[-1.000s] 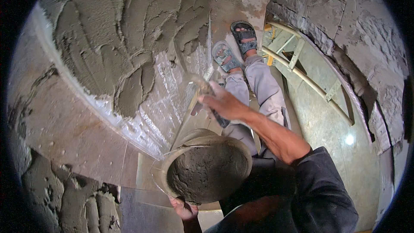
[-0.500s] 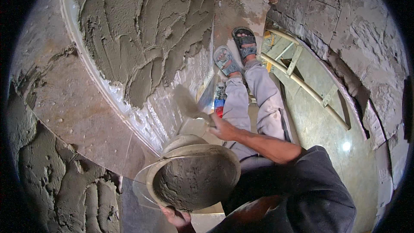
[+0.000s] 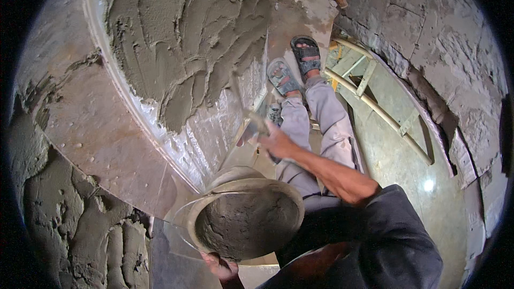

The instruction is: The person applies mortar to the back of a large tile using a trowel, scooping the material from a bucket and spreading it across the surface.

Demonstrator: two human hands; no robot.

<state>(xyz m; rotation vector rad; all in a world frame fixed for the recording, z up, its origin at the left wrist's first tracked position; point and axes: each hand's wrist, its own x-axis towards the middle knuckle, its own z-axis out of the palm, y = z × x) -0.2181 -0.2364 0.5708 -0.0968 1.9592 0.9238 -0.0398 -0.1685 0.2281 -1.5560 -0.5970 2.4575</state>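
Observation:
My left hand (image 3: 219, 266) grips the underside and near rim of a round bowl (image 3: 251, 186), which is tilted. Grey wet mortar (image 3: 243, 227) lies inside it. My right hand (image 3: 276, 143) is closed round a trowel (image 3: 258, 126), smeared by motion, just beyond the bowl and in front of my legs. To its left, a wall surface carries thick, ridged grey mortar (image 3: 187, 27). Below that coat a pale, scraped patch (image 3: 201, 136) shows, apart from the trowel.
My sandalled feet (image 3: 305, 53) stand on a narrow, dusty ledge or board. At the right, a pale ladder-like frame (image 3: 385, 107) lies below beside a rough wall (image 3: 450, 32). A white edge strip (image 3: 120, 91) borders the coated wall. More mortar (image 3: 80, 225) covers a surface at lower left.
The trowel has swung away from the wall patch and turned, coming nearer my legs with my right hand. The bowl sits slightly further right in view, still in my left hand.

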